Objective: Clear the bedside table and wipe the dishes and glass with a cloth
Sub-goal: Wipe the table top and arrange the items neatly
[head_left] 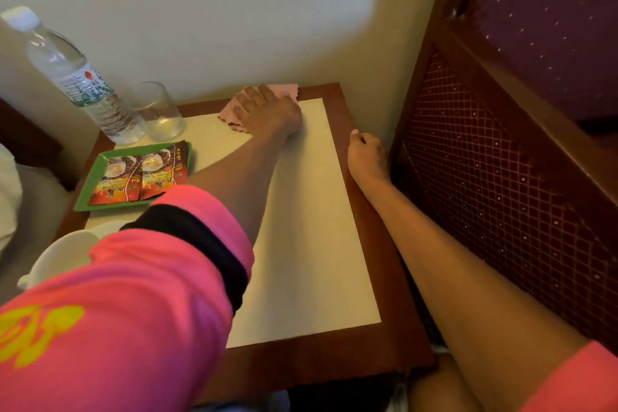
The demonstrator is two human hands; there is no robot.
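Note:
The bedside table has a red-brown wooden rim around a cream top. My left hand lies palm down on a pink cloth at the table's far edge, pressing it against the surface. My right hand rests on the right rim with its fingers curled over the edge. An empty clear glass stands at the far left. White dishes sit at the near left corner, mostly hidden behind my pink sleeve.
A plastic water bottle stands beside the glass against the wall. A green tray holds two red coffee sachets. A dark red padded headboard closes off the right side. Pale bedding shows at the left edge.

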